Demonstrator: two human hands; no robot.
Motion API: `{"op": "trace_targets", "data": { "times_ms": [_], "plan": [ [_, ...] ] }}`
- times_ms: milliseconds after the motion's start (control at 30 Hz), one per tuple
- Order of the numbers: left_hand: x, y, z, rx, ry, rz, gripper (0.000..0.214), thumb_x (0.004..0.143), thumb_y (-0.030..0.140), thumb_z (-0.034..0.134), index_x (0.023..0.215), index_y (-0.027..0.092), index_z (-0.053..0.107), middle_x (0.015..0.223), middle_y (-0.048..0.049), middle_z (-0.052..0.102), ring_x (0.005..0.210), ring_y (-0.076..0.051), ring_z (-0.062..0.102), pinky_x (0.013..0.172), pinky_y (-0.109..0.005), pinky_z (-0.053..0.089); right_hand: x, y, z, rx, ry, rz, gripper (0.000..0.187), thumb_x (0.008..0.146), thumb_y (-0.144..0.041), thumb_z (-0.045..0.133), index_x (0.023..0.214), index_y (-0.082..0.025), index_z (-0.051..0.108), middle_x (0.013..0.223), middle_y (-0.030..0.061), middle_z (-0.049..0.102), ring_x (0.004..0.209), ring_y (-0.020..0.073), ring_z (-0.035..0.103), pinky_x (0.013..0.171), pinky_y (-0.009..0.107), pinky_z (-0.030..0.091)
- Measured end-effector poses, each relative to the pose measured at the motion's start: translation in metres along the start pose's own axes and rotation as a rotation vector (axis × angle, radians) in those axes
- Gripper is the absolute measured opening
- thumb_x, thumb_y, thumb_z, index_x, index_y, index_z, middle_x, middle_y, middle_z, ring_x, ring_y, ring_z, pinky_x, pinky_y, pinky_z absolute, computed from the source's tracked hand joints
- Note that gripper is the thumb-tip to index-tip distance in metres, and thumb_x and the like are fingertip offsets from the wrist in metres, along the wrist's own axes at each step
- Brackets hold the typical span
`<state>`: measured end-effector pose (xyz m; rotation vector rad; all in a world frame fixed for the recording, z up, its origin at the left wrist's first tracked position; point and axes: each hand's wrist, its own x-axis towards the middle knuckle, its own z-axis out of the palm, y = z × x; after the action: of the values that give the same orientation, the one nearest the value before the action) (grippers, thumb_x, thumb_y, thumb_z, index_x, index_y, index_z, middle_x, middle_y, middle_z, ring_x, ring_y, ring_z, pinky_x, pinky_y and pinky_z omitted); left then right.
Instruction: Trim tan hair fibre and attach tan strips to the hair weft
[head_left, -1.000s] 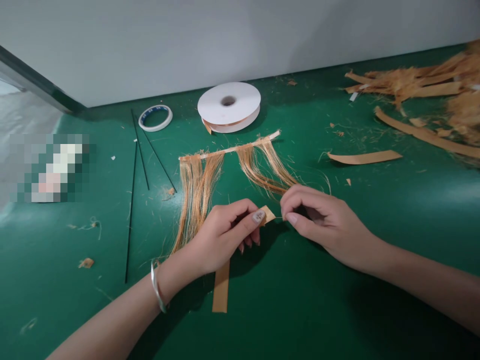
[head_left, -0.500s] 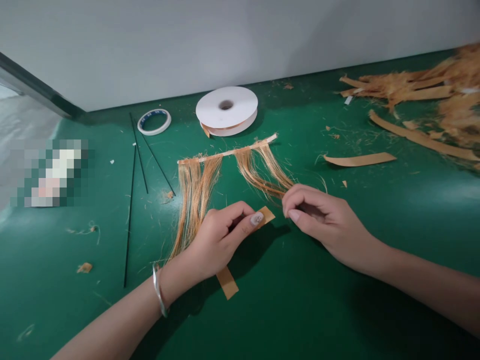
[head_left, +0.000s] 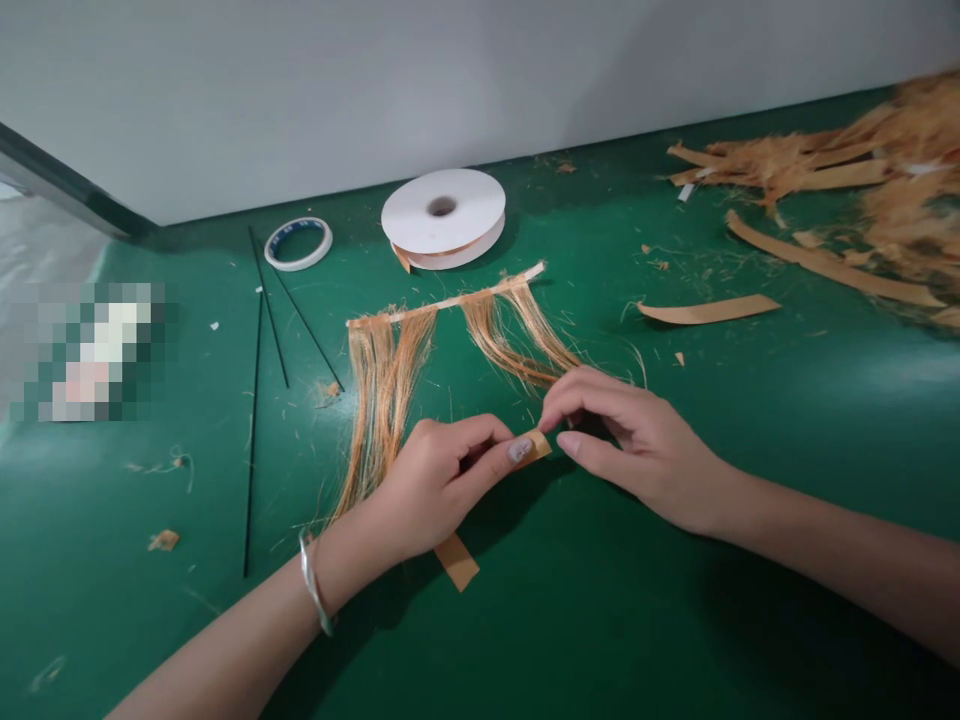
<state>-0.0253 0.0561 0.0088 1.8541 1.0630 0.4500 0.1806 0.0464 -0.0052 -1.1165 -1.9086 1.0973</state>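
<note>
My left hand (head_left: 457, 480) pinches a short orange-tan ribbon strip (head_left: 538, 447) between thumb and forefinger. One end of ribbon shows past the thumb, and a ribbon end (head_left: 457, 563) also hangs out below the palm. At the strip's free end, my right hand (head_left: 622, 430) has its thumb and forefinger apart, the forefinger at or very near the edge; exact contact is unclear. Just beyond both hands lies a narrow white strip (head_left: 448, 302) with bunches of orange frayed threads (head_left: 386, 390) hanging from it. The right-hand bunch (head_left: 510, 345) runs toward my right fingers.
A white ribbon spool (head_left: 442, 215) and a tape roll (head_left: 298, 245) stand at the back. Thin dark rods (head_left: 251, 430) lie left. To the right are a loose ribbon piece (head_left: 709, 309) and a heap of frayed ribbon (head_left: 900, 180) on the green table (head_left: 600, 630).
My right hand has moved left to the end of the strip, its thumb and forefinger parting. My left hand keeps its pinch, and the view has shifted slightly.
</note>
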Motion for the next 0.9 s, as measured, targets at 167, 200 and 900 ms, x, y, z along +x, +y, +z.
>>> {"op": "trace_targets", "data": {
  "times_ms": [167, 200, 900],
  "plan": [
    [0.001, 0.0014, -0.0002, 0.014, -0.06, -0.02, 0.034, 0.09, 0.036, 0.048, 0.066, 0.014, 0.056, 0.051, 0.0071, 0.036, 0.048, -0.005, 0.028, 0.043, -0.017, 0.023, 0.0019, -0.0006, 0.0018, -0.074, -0.026, -0.037, 0.008, 0.081, -0.017, 0.053, 0.075, -0.02, 0.057, 0.08, 0.0007, 0.056, 0.081, 0.0128, 0.051, 0.073, 0.029, 0.04],
    [0.001, 0.0015, -0.0002, 0.013, -0.062, -0.018, 0.034, 0.09, 0.036, 0.048, 0.066, 0.014, 0.056, 0.051, 0.007, 0.037, 0.048, -0.005, 0.028, 0.043, -0.017, 0.023, 0.0024, -0.0007, 0.0023, -0.08, -0.028, -0.038, 0.009, 0.081, -0.017, 0.053, 0.073, -0.019, 0.056, 0.079, 0.0007, 0.056, 0.08, 0.013, 0.051, 0.073, 0.029, 0.04],
    [0.0001, 0.0017, 0.0002, 0.012, -0.06, -0.026, 0.035, 0.09, 0.036, 0.048, 0.064, 0.014, 0.056, 0.051, 0.006, 0.034, 0.048, -0.005, 0.028, 0.04, -0.017, 0.022, 0.0036, -0.0019, 0.0006, -0.072, -0.006, 0.015, 0.012, 0.074, -0.011, 0.049, 0.067, -0.019, 0.049, 0.072, 0.0006, 0.052, 0.071, 0.0126, 0.048, 0.063, 0.026, 0.039]
  ]
}}
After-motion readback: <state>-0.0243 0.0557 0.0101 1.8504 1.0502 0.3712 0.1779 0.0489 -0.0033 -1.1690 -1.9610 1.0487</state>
